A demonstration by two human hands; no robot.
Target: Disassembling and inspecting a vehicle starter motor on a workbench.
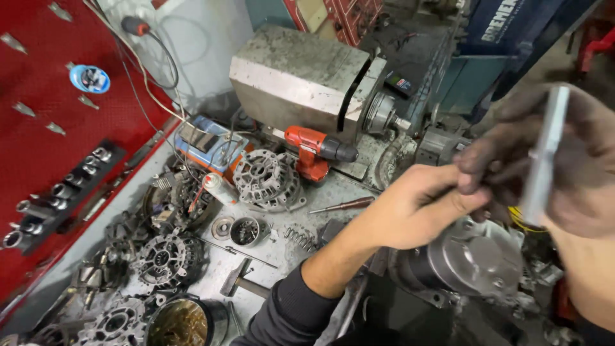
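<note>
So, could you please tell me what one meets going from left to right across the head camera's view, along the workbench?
Socket rail on the red panel → alternator housing → spray can → red cordless drill → screwdriver → left hand → right hand, holding a flat metal tool.

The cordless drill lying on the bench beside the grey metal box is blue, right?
Not quite. The head view shows the cordless drill is red with a black front end. It does lie on the bench beside the grey metal box.

Left hand (416, 208) meets blurred right hand (544, 160), apparently gripping flat metal bar (546, 154), above grey motor housing (474, 259).
</note>
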